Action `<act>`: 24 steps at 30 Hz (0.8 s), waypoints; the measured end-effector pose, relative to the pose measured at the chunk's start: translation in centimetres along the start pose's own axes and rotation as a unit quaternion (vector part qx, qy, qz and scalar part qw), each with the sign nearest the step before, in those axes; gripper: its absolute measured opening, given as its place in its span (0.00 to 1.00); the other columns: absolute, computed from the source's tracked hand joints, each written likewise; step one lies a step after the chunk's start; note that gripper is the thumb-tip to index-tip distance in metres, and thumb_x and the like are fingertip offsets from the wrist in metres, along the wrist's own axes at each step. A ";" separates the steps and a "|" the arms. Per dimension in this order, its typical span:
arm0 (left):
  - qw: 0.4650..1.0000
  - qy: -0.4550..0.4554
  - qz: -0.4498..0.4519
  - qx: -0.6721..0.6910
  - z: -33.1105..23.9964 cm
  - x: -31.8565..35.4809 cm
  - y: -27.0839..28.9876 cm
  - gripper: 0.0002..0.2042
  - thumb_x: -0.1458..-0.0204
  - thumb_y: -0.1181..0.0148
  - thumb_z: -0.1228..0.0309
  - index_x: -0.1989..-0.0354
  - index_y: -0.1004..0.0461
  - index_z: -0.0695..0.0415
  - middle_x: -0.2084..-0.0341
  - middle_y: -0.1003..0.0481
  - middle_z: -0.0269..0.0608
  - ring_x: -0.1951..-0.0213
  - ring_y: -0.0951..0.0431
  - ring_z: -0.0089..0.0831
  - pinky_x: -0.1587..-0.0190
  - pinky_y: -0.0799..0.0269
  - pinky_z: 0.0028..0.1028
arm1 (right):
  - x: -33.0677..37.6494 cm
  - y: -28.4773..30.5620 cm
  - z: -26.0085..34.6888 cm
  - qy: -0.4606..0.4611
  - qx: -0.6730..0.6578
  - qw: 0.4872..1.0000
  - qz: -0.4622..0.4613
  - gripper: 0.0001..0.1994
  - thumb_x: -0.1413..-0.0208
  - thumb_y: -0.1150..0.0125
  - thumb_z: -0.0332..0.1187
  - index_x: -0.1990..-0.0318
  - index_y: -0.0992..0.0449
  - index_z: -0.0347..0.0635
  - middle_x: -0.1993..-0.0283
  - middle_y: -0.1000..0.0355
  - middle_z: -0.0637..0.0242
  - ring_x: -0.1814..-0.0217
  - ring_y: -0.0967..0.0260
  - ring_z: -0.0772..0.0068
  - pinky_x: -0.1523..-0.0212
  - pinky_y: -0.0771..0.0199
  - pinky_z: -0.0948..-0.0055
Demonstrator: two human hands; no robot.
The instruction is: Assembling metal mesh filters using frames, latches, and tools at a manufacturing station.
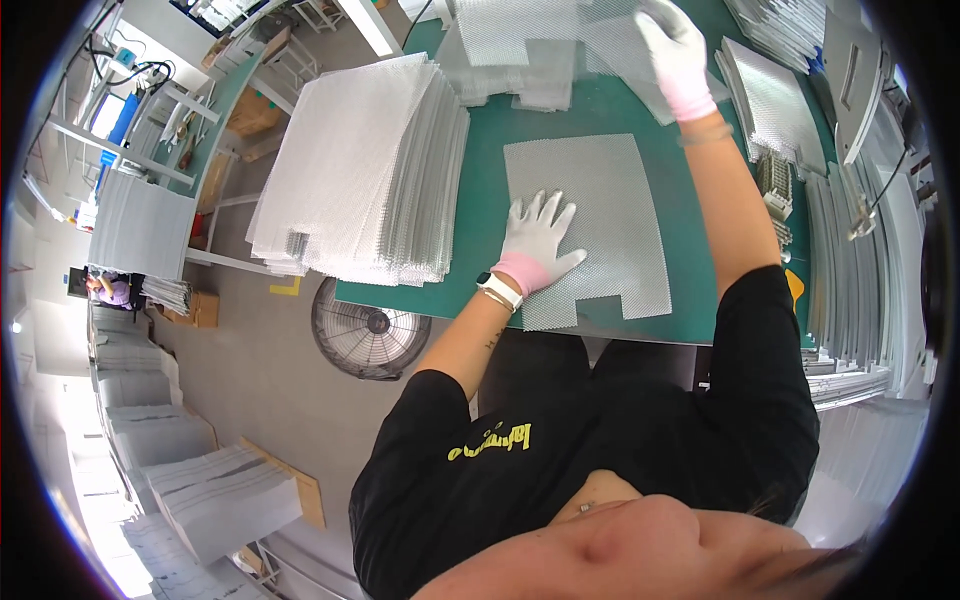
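From the head view, the left hand [535,243] lies flat with fingers spread, its grip open and pressing on a notched mesh sheet [590,225] that rests on the green surface [480,215]. The right hand [675,55] reaches to the far edge, its grip closed on a second mesh sheet [610,40] lifted off a low pile [520,60]. That thin sheet could snag or drag its neighbours, and the tall stack [365,175] overhanging the surface's left edge looks liable to slide if bumped.
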State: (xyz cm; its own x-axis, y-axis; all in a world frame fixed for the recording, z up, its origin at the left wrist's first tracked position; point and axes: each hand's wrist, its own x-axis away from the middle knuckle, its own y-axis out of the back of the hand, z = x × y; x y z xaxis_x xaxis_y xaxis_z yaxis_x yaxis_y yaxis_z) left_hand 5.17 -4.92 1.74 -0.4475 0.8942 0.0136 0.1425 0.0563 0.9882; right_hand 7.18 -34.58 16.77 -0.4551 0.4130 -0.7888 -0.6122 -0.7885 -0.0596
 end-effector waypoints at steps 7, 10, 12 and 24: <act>0.938 -0.011 -0.169 0.303 4.1 1.0 -0.2 0.25 0.39 0.50 0.60 0.35 0.37 0.58 0.37 0.35 0.56 0.30 0.44 0.45 0.27 0.59 0.45 | 12.7 4.7 6.5 -0.233 -0.188 0.951 -0.074 0.22 0.40 0.48 0.21 0.37 0.34 0.31 0.42 0.29 0.61 0.50 0.31 0.76 0.46 0.32 0.77; 0.520 0.092 -0.182 0.830 2.4 4.4 1.5 0.24 0.36 0.51 0.67 0.33 0.41 0.63 0.42 0.30 0.52 0.44 0.27 0.39 0.39 0.31 0.35 | 19.8 7.8 9.1 -0.344 -0.136 0.928 -0.040 0.22 0.40 0.45 0.22 0.38 0.33 0.33 0.53 0.26 0.68 0.56 0.31 0.81 0.51 0.30 0.81; 0.625 0.130 -0.183 0.747 -0.6 7.6 2.9 0.26 0.38 0.49 0.68 0.33 0.43 0.64 0.44 0.27 0.50 0.51 0.24 0.35 0.45 0.28 0.32 | 23.7 7.4 10.8 -0.361 -0.017 0.931 -0.044 0.19 0.42 0.45 0.21 0.41 0.29 0.33 0.46 0.26 0.63 0.45 0.29 0.75 0.44 0.31 0.77; 0.947 0.240 -0.127 0.172 -3.6 7.8 0.8 0.45 0.51 0.34 0.58 0.30 0.52 0.67 0.55 0.25 0.60 0.57 0.21 0.51 0.57 0.23 0.39 | 26.8 5.8 11.3 -0.276 0.340 0.881 0.180 0.20 0.48 0.38 0.34 0.47 0.25 0.42 0.43 0.29 0.52 0.40 0.31 0.52 0.39 0.32 0.64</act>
State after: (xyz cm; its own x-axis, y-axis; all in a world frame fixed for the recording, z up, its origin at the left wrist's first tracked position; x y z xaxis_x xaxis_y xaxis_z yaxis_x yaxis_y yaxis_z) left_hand -1.39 0.49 3.16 -0.8442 0.5316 -0.0684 0.2183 0.4575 0.8620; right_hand -15.91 -22.92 2.18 -0.8291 0.4985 -0.2533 -0.5244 -0.5359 0.6617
